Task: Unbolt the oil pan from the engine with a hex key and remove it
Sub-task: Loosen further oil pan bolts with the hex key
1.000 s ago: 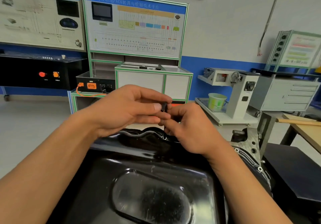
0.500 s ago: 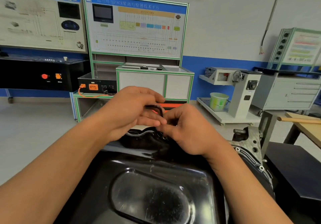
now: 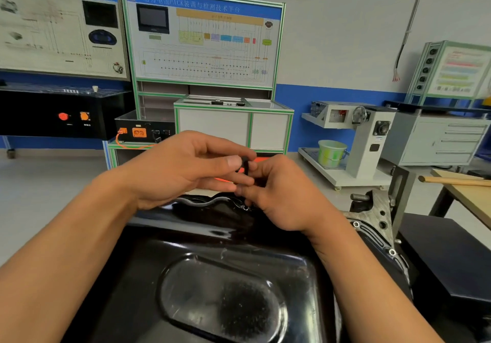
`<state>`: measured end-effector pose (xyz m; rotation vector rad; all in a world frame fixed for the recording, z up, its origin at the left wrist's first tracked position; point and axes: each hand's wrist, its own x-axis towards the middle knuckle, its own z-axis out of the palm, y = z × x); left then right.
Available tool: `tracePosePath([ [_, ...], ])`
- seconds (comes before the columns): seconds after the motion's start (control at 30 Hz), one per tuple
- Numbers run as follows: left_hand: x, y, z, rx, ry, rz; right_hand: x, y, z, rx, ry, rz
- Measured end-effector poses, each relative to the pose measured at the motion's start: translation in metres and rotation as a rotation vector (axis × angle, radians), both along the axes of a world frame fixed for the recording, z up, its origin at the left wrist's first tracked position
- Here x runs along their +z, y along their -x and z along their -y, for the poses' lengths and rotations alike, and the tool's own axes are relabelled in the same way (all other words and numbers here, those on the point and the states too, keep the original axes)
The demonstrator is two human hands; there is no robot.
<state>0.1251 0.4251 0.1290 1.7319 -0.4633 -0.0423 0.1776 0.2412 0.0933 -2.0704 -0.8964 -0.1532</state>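
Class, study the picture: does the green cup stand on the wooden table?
No, the green cup stands on the white machine's tray, left of the wooden table.

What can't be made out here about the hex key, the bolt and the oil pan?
Head view: most of the hex key is covered by the left hand and the right hand; only a short black stub shows.
The bolt, and whether the key's tip is seated, is hidden behind the right hand.
The near edge of the oil pan is cut off by the frame's bottom.
Remaining bolts: flange mostly covered by the forearms.
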Motion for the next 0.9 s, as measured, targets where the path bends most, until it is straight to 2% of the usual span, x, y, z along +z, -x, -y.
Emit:
tracePosePath([
  [0.1, 0.001, 0.002, 0.003, 0.081, -0.067, 0.108, 0.0, -0.001, 0.0, -0.002, 0.019, -0.008],
  [0.2, -0.001, -0.002, 0.017, 0.273, -0.118, 0.237, 0.002, 0.0, -0.001, 0.025, 0.054, -0.008],
  [0.27, -0.002, -0.008, 0.027, 0.398, -0.143, 0.245, 0.002, 0.0, -0.002, 0.035, 0.074, -0.006],
  [0.37, 0.0, -0.008, 0.029, 0.405, 0.001, 0.038, 0.002, 0.001, -0.001, 0.018, 0.058, -0.018],
  [0.47, 0.002, -0.005, 0.019, 0.18, 0.29, -0.242, 0.002, 0.002, 0.0, 0.0, 0.03, -0.039],
  [0.53, 0.0, -0.003, 0.016, 0.066, 0.296, -0.279, 0.003, 0.001, 0.0, -0.014, 0.014, -0.03],
  [0.67, -0.003, -0.002, 0.018, 0.072, 0.167, -0.184, 0.002, -0.001, 0.001, -0.042, 0.021, -0.028],
  [0.8, -0.007, -0.006, 0.024, 0.26, -0.137, 0.189, -0.001, -0.003, 0.001, -0.062, -0.001, -0.047],
  [0.9, -0.01, -0.01, 0.023, 0.342, -0.25, 0.39, -0.001, -0.003, 0.001, -0.095, -0.023, -0.054],
])
